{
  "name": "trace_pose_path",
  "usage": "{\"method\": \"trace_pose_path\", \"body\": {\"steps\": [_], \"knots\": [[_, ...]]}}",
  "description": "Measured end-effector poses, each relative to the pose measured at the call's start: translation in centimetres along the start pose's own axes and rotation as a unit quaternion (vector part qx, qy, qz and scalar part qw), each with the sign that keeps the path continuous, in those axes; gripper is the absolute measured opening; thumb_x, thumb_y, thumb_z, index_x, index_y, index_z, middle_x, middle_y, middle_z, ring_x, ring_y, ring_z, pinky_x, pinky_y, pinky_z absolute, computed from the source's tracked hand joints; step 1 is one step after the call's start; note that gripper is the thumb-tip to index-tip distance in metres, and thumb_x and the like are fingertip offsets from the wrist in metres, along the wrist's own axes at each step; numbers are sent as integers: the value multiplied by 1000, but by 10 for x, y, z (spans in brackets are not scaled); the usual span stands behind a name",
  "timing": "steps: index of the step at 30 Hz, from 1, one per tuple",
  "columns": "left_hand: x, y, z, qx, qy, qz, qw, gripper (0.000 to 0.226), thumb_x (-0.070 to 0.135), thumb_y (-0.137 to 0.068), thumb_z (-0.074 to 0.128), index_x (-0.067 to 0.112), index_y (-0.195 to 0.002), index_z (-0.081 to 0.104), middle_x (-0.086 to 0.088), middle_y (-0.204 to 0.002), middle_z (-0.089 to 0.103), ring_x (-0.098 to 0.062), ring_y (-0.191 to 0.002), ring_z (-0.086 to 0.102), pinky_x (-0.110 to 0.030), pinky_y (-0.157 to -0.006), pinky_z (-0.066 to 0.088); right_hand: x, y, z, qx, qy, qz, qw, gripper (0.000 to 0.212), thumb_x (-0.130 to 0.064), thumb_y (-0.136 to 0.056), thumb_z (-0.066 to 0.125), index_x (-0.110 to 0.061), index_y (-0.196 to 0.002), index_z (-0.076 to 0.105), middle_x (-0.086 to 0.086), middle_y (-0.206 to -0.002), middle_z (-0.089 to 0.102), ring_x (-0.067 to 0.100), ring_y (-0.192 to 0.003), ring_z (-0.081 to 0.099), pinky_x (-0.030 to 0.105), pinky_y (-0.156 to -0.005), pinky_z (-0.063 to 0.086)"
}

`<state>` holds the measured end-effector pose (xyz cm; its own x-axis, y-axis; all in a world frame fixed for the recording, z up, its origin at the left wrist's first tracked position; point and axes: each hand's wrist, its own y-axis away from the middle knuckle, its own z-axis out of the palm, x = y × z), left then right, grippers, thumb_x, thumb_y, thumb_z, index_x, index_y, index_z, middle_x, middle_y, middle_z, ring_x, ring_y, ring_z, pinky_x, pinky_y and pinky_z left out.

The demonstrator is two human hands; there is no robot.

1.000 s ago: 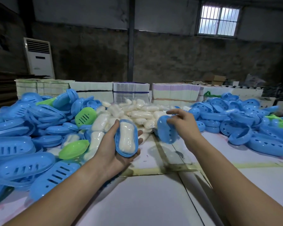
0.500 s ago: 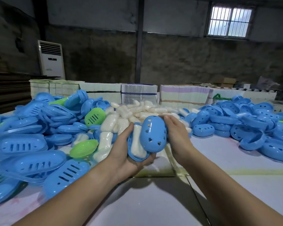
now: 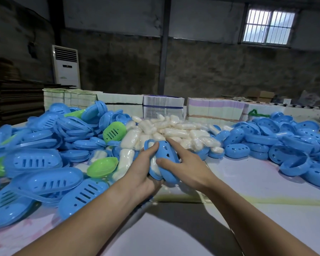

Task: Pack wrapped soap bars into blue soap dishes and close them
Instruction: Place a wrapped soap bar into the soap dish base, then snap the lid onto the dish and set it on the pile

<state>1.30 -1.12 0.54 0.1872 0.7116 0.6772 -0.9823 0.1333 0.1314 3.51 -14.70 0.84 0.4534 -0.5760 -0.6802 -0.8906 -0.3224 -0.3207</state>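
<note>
1. Bare concrete walls ring a dim room; a barred window (image 3: 269, 26) sits at 1 o'clock and a standing air conditioner (image 3: 66, 65) at 10 o'clock.
2. Across the pale table (image 3: 257, 182), blue dish halves (image 3: 44, 159) pile up from 8 to 10 o'clock, more dishes (image 3: 284, 143) from 2 to 3 o'clock, and wrapped soaps (image 3: 174, 130) heap at 12 o'clock.
3. Both forearms reach in from 6 o'clock and meet at centre.
4. Left hand (image 3: 142, 174) cups the base (image 3: 147, 144) from below, thumb over its rim; a soap (image 3: 153, 164) shows inside.
5. Right hand (image 3: 188, 163) lies on the lid (image 3: 167, 159), thumb and forefinger spread along it, pressing it against the base; the seam is not fully shut.
</note>
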Motion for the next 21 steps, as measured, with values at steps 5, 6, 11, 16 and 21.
{"method": "trace_pose_path", "body": {"steps": [5, 6, 11, 16, 21], "knots": [[-2, -2, 0, -7, -44, -7, 999, 51, 52, -90, 63, 17, -127, 65, -9, -98, 76, -23, -71, 73, -31, -56, 58, 0, -5, -6, 48, -100, 6, 994, 84, -72, -63, 59, -57, -141, 32, -15, -110, 61, 0, -90, 64, 20, -70, 51], [-4, -2, 1, -3, -59, -2, 998, 51, 57, -87, 64, 18, -120, 68, -6, -90, 76, -20, -67, 70, -28, -55, 55, 1, -6, -9, 61, -116, 6, 991, 82, -73, -63, 58, -57, -140, 33, -14, -109, 62, 0, -89, 64, 20, -69, 51], [-12, -2, 5, -13, -78, -8, 997, 55, 60, -89, 59, 24, -130, 63, -12, -122, 72, -29, -99, 67, -37, -75, 54, 1, -4, -9, 35, -30, 13, 999, 74, -79, -68, 46, -58, -138, 32, -9, -125, 61, 15, -108, 62, 40, -92, 53], [-9, -1, 7, -17, -76, 20, 997, 58, 61, -94, 49, 19, -132, 61, -16, -115, 74, -30, -93, 75, -44, -77, 61, 1, -2, -5, 14, 17, 5, 1000, 72, -82, -70, 39, -59, -137, 26, -3, -121, 63, 20, -106, 61, 44, -94, 50], [-9, 1, 8, 8, -69, 23, 997, 58, 64, -93, 49, 12, -110, 69, -13, -89, 77, -26, -73, 76, -36, -62, 63, -3, 1, 2, -5, 5, 15, 1000, 81, -84, -68, 37, -54, -141, 23, -7, -120, 63, 14, -102, 62, 34, -86, 50]]}}
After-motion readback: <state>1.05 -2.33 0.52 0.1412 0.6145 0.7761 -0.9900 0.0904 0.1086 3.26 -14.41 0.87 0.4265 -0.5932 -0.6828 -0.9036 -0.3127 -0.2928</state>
